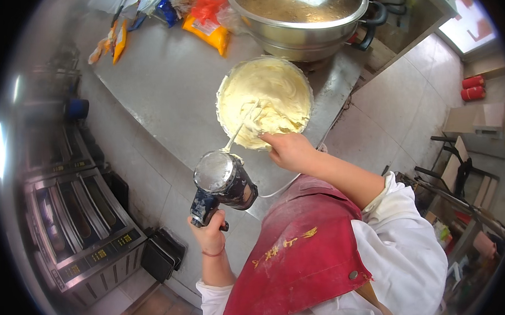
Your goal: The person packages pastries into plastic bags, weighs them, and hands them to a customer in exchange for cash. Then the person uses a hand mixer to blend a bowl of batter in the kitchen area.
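Note:
A round bowl [218, 110] stands on the metal table, filled with thick pale-yellow cream [266, 81]. My left hand [209, 231] is closed around the handle of a dark, cream-smeared electric hand mixer [226, 179]. The mixer is tilted, its motor body outside the bowl's near left side. Its thin metal beater shafts [236, 135] reach over the rim, and their ends sit in the cream. My right hand [292, 150] grips the bowl's near rim, with fingertips at the cream's edge. The undersides of its fingers are hidden.
Behind the bowl stands a large steel pot [306, 39] with a glass lid and black handles. Yellow packets [209, 32] and plastic bags lie at the table's far left. A white cord [279, 190] runs by the near edge. Steel appliances [82, 224] stand at left.

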Demonstrator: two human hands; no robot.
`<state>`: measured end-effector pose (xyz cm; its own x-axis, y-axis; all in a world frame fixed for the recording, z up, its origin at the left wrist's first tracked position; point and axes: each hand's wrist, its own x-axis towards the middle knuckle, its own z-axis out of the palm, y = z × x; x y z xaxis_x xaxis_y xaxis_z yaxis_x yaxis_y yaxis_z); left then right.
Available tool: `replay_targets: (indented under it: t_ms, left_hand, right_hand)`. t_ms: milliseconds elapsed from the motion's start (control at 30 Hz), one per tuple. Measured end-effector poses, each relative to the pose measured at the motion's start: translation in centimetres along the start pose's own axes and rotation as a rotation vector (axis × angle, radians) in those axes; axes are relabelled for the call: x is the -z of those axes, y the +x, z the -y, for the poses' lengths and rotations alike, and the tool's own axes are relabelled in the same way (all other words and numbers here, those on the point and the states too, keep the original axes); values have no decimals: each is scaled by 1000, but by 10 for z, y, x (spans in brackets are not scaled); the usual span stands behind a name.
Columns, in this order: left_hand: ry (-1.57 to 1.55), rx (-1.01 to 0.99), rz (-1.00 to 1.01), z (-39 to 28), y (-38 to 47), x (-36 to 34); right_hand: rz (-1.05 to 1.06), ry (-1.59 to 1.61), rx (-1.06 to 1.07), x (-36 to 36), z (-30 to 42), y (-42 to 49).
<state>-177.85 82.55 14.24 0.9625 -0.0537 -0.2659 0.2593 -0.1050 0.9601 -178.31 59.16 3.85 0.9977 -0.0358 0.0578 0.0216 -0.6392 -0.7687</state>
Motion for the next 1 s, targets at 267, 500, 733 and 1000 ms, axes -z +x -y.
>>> replay_targets:
  t_ms: [267, 500, 733, 1000]
  left_hand:
    - [202, -49, 59, 4, -7, 10]
    - [258, -86, 80, 14, -7, 25]
    - [-8, -30, -40, 20, -8, 27]
    - [-270, 20, -6, 19, 1, 24]
  right_hand:
    - [96, -334, -2, 17, 20, 23]
    - [80, -316, -85, 29, 10, 39]
    - [196, 438, -389, 31, -37, 29]
    - [361, 352, -377, -9, -62, -39]
